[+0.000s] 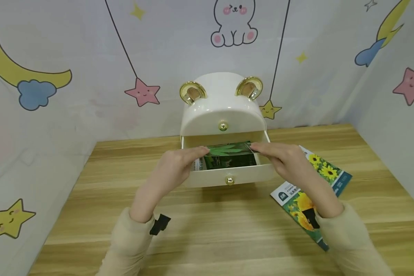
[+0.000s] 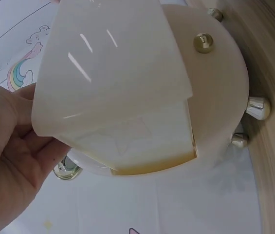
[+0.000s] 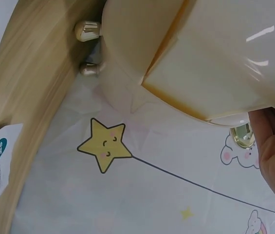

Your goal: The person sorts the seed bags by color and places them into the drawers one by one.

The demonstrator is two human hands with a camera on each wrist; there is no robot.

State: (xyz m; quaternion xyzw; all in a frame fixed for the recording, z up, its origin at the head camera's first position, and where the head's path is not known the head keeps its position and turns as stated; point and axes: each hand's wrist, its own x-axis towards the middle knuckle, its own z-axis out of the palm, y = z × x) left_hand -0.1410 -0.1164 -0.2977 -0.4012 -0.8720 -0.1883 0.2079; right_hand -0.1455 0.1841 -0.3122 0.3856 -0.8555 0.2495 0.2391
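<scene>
A white two-tier drawer box [image 1: 224, 113] with gold ears stands at the back of the table, its lower drawer [image 1: 207, 179] pulled out. Inside lie packets, the upper one a green leaf-printed packet [image 1: 224, 150] over a darker packet [image 1: 231, 161]. My left hand [image 1: 170, 166] reaches over the drawer's left side, its extended fingers touching the upper packet's left end. From the right, my right hand [image 1: 289, 161] touches that packet's right end with extended fingers. Both wrist views show the drawer's underside [image 2: 113, 58]; its walls hide the fingertips there.
Two flower-printed packets, a yellow-flower packet [image 1: 326, 168] and an orange-flower packet [image 1: 298, 211], lie on the wooden table [image 1: 214, 237] at right, partly under my right forearm. A printed curtain [image 1: 172, 50] hangs behind the box. Gold feet [image 2: 258, 108] support it.
</scene>
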